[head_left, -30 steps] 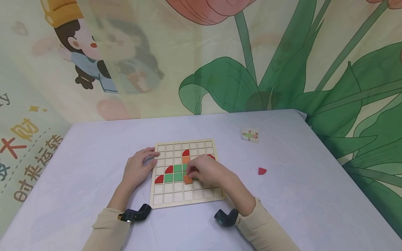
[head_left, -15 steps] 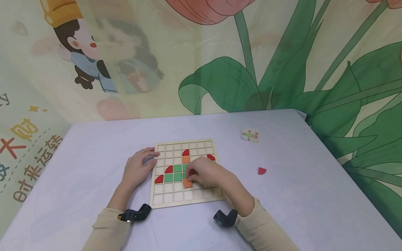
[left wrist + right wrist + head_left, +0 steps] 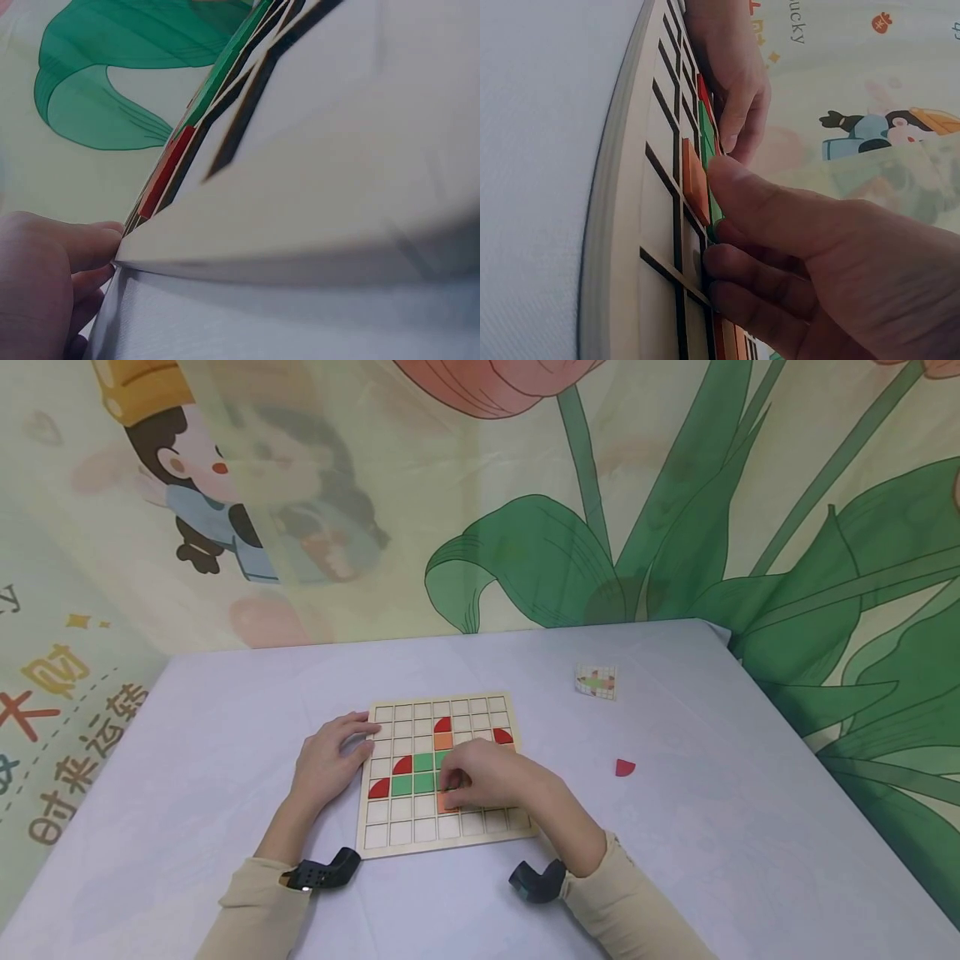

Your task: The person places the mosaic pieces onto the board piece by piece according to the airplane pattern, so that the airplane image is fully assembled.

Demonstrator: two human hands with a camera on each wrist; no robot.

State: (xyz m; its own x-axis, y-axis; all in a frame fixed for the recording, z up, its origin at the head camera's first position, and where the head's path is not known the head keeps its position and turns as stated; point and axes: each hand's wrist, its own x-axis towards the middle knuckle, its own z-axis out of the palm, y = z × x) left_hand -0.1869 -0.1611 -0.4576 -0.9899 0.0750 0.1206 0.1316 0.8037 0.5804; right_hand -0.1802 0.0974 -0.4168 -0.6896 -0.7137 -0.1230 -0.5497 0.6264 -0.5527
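Note:
A wooden grid board (image 3: 412, 838) lies on the table, bearing green square tiles (image 3: 423, 782), red quarter-round tiles (image 3: 379, 788) and orange squares (image 3: 443, 741). At its left edge rests my left hand (image 3: 330, 756), fingertips touching the frame; in the left wrist view its thumb and fingers (image 3: 90, 247) meet the board's corner. My right hand (image 3: 487, 772) is over the middle of the board. Its thumb (image 3: 731, 169) touches an orange square tile (image 3: 695, 184), which sits slightly tilted below the green row. The other right fingers bend over the board, hiding several cells.
A loose red quarter-round tile (image 3: 625, 767) lies on the white tablecloth (image 3: 675, 860) right of the board. Farther back is a small printed card (image 3: 596, 682) with a coloured grid pattern. A printed cloth backdrop (image 3: 360, 610) stands behind the table.
The orange tile under my right hand has moved slightly nearer and into line with its cell. My right thumb has shifted over it, apart from the fingers. My left hand stays put.

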